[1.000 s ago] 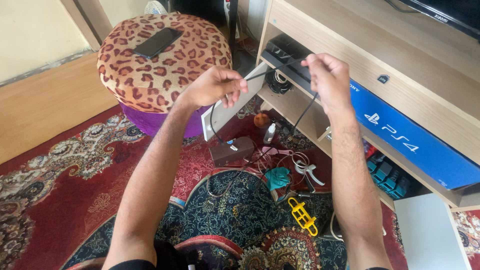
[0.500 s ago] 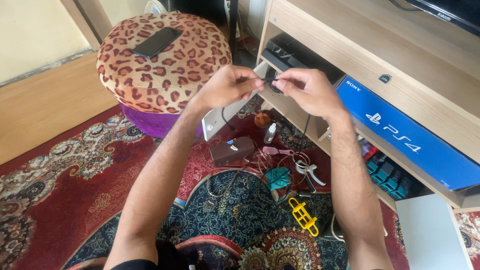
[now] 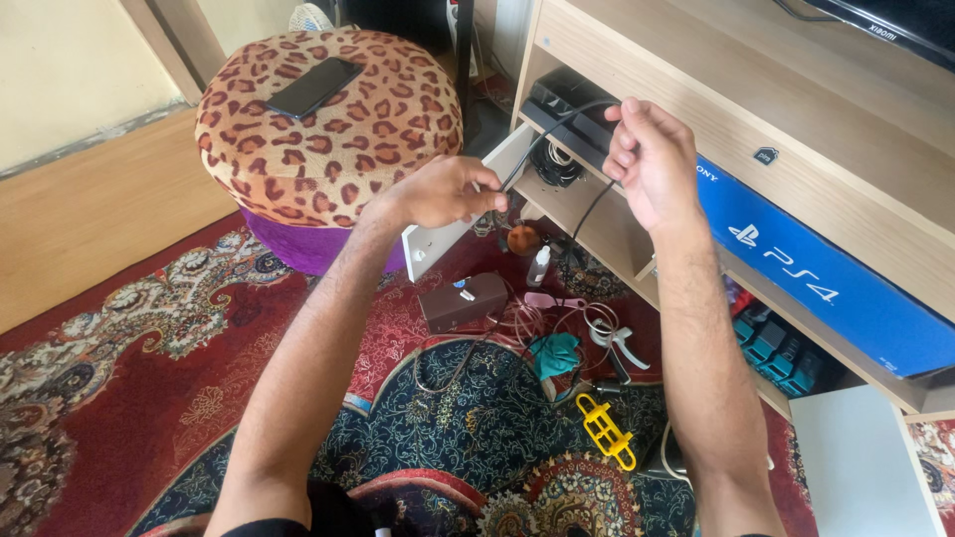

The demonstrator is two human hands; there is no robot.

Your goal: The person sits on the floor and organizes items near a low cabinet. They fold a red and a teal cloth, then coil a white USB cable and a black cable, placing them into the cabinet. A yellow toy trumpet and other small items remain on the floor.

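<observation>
- Leftmost, a dark phone (image 3: pixel 313 86) lies on the leopard-print pouf (image 3: pixel 328 139) at eleven o'clock.
- Centrally, the left hand (image 3: pixel 438 191) pinches a black cable (image 3: pixel 545 134).
- At one o'clock, the right hand (image 3: pixel 652 159) curls closed on the same cable, before the wooden shelf (image 3: pixel 796 119).

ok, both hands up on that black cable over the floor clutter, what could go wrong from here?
1. The black cable, stretched between the left hand and right hand, trails down into the loose wires on the rug; it may well snag or tangle.
2. A drag could topple the small white bottle or shift the brown box below.
3. The slack hangs beside the open white cabinet door and could catch its edge.
</observation>
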